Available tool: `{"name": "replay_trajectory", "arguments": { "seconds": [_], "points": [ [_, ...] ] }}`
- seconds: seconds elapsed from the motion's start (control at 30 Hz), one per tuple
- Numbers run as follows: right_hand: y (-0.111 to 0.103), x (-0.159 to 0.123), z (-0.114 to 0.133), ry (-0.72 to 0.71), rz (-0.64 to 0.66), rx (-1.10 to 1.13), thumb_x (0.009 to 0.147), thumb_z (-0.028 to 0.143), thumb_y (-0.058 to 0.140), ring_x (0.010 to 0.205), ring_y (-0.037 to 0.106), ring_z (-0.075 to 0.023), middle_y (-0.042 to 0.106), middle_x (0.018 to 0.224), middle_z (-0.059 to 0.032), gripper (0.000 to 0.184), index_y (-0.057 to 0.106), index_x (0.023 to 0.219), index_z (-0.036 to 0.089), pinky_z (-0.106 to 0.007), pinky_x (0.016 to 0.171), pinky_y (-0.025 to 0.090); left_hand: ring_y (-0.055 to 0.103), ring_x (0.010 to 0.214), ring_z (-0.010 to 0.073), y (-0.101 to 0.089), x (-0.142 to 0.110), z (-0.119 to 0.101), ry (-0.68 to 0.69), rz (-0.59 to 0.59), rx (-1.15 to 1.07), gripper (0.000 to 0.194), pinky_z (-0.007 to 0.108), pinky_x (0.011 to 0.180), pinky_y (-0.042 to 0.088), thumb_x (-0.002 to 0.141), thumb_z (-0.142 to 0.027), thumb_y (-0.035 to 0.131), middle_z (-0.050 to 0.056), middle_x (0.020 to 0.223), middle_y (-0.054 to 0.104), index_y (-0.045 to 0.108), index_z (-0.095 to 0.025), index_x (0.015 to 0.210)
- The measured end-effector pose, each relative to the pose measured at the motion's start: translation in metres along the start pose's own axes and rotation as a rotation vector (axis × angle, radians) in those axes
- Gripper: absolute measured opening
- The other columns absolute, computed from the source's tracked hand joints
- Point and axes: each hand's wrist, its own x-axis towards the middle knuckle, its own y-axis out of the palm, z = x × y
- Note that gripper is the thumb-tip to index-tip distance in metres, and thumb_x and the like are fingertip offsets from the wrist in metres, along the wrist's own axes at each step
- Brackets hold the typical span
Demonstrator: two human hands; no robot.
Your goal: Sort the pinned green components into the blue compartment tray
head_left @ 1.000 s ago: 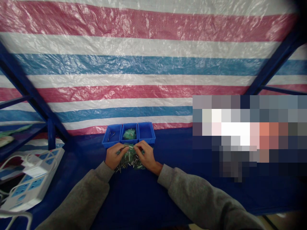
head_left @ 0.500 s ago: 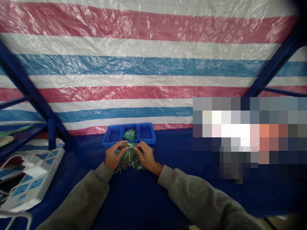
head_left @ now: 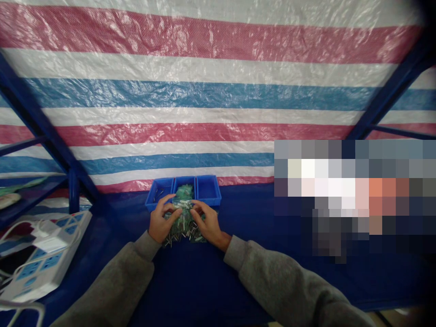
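1. Your left hand (head_left: 162, 221) and right hand (head_left: 208, 221) are both closed on a green bundle of metal pins (head_left: 184, 225), grasping it from either side. It sits on the blue counter (head_left: 218, 281), reaching up over the middle bin.
2. Likely light but loose: stiff pins, slippery wrapping. Take hold at the packed middle, not the ends.
3. Count: two hands, one bundle, pins too many to count, three blue bins (head_left: 208, 203), a few dark pins (head_left: 158, 195) in the left one.
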Motion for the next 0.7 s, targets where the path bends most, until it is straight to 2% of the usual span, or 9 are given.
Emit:
{"name": "replay_trajectory", "arguments": {
  "seconds": [0.07, 0.13, 0.2, 0.33, 0.43, 0.5, 0.57, 0.63, 0.7],
  "points": [
    [0.0000, -0.0007, -0.0002, 0.014, -0.003, 0.051, 0.090, 0.023, 0.045, 0.066, 0.057, -0.0121, 0.062, 0.083, -0.0018, 0.035, 0.046, 0.125, 0.019, -0.024, 0.067, 0.047, 0.060, 0.061, 0.0129, 0.0003, 0.0007, -0.0002, -0.035, 0.001, -0.091, 0.055, 0.025, 0.064, 0.049, 0.076, -0.028, 0.065, -0.004, 0.063, 0.058, 0.041, -0.018, 0.124],
    [0.0001, -0.0007, -0.0009, 0.000, 0.009, 0.080, 0.091, 0.019, 0.040, 0.062, 0.057, -0.0106, 0.062, 0.086, -0.0019, 0.036, 0.043, 0.127, 0.020, -0.024, 0.064, 0.048, 0.061, 0.060, 0.0128, 0.0003, 0.0013, -0.0004, -0.057, 0.005, -0.155, 0.056, 0.024, 0.063, 0.050, 0.076, -0.027, 0.065, -0.004, 0.063, 0.059, 0.039, -0.018, 0.124],
    [0.0000, 0.0000, -0.0015, -0.041, 0.024, 0.067, 0.091, 0.017, 0.039, 0.066, 0.058, -0.0112, 0.062, 0.092, -0.0032, 0.034, 0.049, 0.123, 0.022, -0.025, 0.068, 0.049, 0.062, 0.061, 0.0132, 0.0002, 0.0016, -0.0002, -0.070, 0.019, -0.183, 0.052, 0.024, 0.063, 0.050, 0.075, -0.027, 0.066, -0.004, 0.064, 0.060, 0.042, -0.017, 0.120],
    [-0.0010, 0.0018, -0.0014, -0.087, 0.014, 0.009, 0.088, 0.015, 0.045, 0.091, 0.057, -0.0163, 0.060, 0.101, -0.0060, 0.031, 0.058, 0.114, 0.023, -0.029, 0.081, 0.047, 0.063, 0.069, 0.0153, 0.0002, 0.0011, 0.0014, -0.069, 0.047, -0.170, 0.035, 0.026, 0.067, 0.051, 0.074, -0.028, 0.067, 0.002, 0.076, 0.064, 0.055, -0.015, 0.104],
    [-0.0019, 0.0023, -0.0007, -0.064, -0.004, -0.011, 0.087, 0.015, 0.048, 0.091, 0.056, -0.0163, 0.059, 0.097, -0.0059, 0.026, 0.062, 0.106, 0.023, -0.028, 0.080, 0.047, 0.063, 0.079, 0.0170, -0.0004, 0.0007, 0.0025, -0.032, 0.095, -0.145, 0.024, 0.027, 0.073, 0.051, 0.077, -0.028, 0.064, 0.006, 0.088, 0.065, 0.060, -0.014, 0.096],
    [-0.0019, 0.0024, -0.0002, -0.051, -0.015, -0.013, 0.086, 0.016, 0.049, 0.086, 0.056, -0.0158, 0.058, 0.093, -0.0052, 0.021, 0.064, 0.100, 0.022, -0.027, 0.077, 0.047, 0.062, 0.080, 0.0170, -0.0015, 0.0010, 0.0026, -0.001, 0.141, -0.112, 0.023, 0.028, 0.075, 0.050, 0.079, -0.029, 0.061, 0.006, 0.090, 0.064, 0.061, -0.014, 0.097],
    [-0.0015, 0.0025, 0.0004, -0.039, -0.028, -0.018, 0.087, 0.019, 0.051, 0.082, 0.056, -0.0154, 0.058, 0.090, -0.0047, 0.016, 0.064, 0.096, 0.021, -0.027, 0.074, 0.046, 0.060, 0.073, 0.0152, -0.0029, 0.0020, 0.0019, 0.034, 0.170, -0.023, 0.025, 0.027, 0.070, 0.049, 0.079, -0.030, 0.062, 0.004, 0.082, 0.062, 0.061, -0.015, 0.099],
    [-0.0010, 0.0026, 0.0010, -0.024, -0.039, -0.025, 0.087, 0.022, 0.051, 0.080, 0.055, -0.0152, 0.057, 0.089, -0.0045, 0.014, 0.062, 0.094, 0.021, -0.027, 0.072, 0.046, 0.055, 0.065, 0.0131, -0.0040, 0.0036, 0.0006, 0.084, 0.164, 0.113, 0.027, 0.026, 0.066, 0.047, 0.077, -0.031, 0.064, 0.001, 0.073, 0.057, 0.063, -0.016, 0.099],
    [-0.0005, 0.0027, 0.0015, -0.014, -0.042, -0.029, 0.088, 0.023, 0.049, 0.078, 0.054, -0.0150, 0.056, 0.088, -0.0045, 0.013, 0.061, 0.093, 0.020, -0.027, 0.070, 0.046, 0.052, 0.064, 0.0125, -0.0043, 0.0053, -0.0007, 0.140, 0.139, 0.218, 0.025, 0.026, 0.065, 0.045, 0.076, -0.032, 0.065, 0.001, 0.073, 0.054, 0.064, -0.017, 0.095]
  ]
}}
